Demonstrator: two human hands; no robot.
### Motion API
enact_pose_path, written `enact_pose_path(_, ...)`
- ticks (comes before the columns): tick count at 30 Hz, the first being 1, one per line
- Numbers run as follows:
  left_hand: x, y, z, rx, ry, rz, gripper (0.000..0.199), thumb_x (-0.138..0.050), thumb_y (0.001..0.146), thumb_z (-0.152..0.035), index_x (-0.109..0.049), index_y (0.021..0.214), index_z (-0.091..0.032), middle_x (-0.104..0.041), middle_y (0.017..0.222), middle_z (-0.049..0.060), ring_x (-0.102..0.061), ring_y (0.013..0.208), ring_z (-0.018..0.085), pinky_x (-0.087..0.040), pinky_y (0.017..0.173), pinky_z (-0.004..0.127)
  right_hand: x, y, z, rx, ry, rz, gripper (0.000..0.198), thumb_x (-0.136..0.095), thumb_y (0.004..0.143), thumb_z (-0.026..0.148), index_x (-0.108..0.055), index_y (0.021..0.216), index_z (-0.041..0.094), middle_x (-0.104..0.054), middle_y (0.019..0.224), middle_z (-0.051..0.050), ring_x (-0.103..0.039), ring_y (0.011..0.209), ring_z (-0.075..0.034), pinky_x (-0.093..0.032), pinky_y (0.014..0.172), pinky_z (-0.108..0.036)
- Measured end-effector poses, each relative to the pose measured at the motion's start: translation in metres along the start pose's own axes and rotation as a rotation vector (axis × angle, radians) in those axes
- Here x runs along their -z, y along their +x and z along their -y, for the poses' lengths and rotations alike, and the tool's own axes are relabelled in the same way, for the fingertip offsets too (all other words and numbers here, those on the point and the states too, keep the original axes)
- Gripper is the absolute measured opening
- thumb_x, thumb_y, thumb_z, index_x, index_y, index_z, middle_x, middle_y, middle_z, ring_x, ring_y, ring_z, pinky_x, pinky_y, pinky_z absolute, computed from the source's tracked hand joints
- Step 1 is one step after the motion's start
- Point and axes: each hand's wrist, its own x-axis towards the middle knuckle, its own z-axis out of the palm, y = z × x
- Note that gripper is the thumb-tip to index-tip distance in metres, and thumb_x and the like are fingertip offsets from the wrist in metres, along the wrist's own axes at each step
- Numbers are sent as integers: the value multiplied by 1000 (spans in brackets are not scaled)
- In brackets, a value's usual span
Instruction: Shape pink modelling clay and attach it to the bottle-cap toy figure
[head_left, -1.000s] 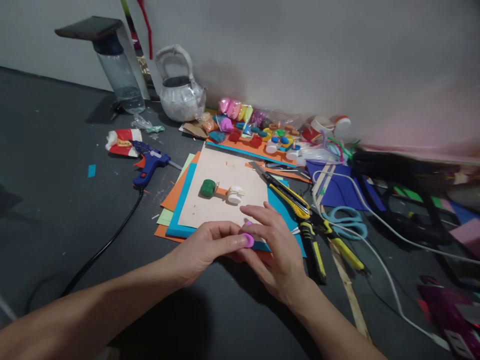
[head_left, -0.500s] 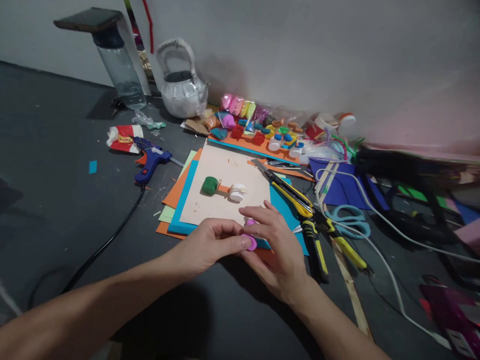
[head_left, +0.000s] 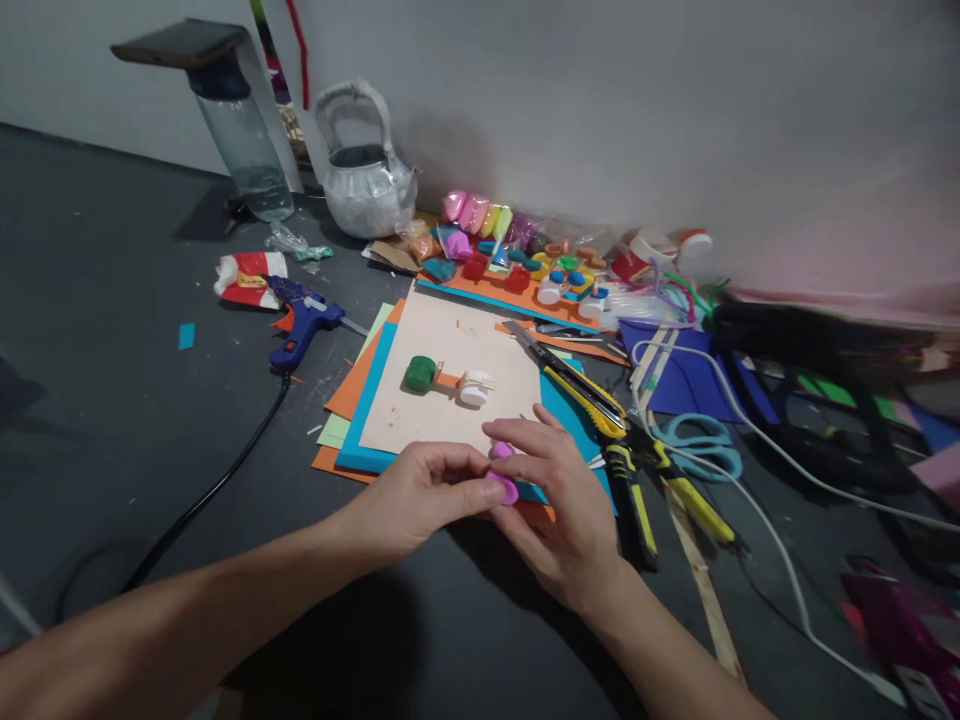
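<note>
Between my two hands is a small piece of pink modelling clay (head_left: 504, 487), partly covered by fingers. My left hand (head_left: 420, 498) pinches its lower part between thumb and forefinger. My right hand (head_left: 559, 500) curls round the clay from the right, its fingertips on the upper part. Just beyond my hands, a small model with a green clay wheel piece (head_left: 420, 374) and a white one (head_left: 475, 388), joined by an orange strip, lies on a pale sheet (head_left: 397, 425). That sheet rests on blue and orange sheets.
Left lies a blue glue gun (head_left: 304, 325) with a black cord. A yellow utility knife (head_left: 577, 385), pliers (head_left: 690, 490) and blue scissors (head_left: 701, 445) lie right, beside a white cable. Behind are clay packets (head_left: 476, 212), small clay models, a kettle (head_left: 367, 190) and a water bottle (head_left: 244, 150).
Both hands have shifted very slightly to the right with the pink clay, which is tilted a little differently between the fingers. The model and tools lie as before.
</note>
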Motion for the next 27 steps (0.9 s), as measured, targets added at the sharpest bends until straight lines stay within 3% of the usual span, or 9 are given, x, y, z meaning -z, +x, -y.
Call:
enact_pose_path(9,0,-3,-1,-24,-21,-1,13,-74,80,-29,-76,80,-15,-72,79,1,-61,78,12,-46,77,22,2,-1,-1,2,31,-6,23,-68,87,21,-58,108,20,-69,114,-12,-66,110,-23,-42,110,-52)
enact_pose_path(14,-1,-5,-4,-86,-53,-96,25,-70,85,-41,-76,82,-16,-71,79,1,-60,73,10,-47,71,20,3,-1,-1,-57,93,-54,24,-73,85,24,-59,105,22,-70,112,-10,-67,108,-24,-43,109,-53)
enact_pose_path(23,-2,-3,-1,-42,-61,-1,8,-72,81,-23,-75,80,-16,-70,78,-1,-59,75,10,-44,74,20,1,-2,-1,-40,112,-23,27,-73,85,26,-60,108,21,-70,113,-10,-66,109,-23,-43,110,-51)
enact_pose_path(27,-2,-2,-3,-45,-16,-1,11,-69,81,-23,-72,76,-14,-67,74,-1,-57,74,10,-42,74,22,1,-2,-2,-21,108,3,28,-72,86,26,-59,109,22,-70,115,-10,-66,110,-23,-43,110,-51)
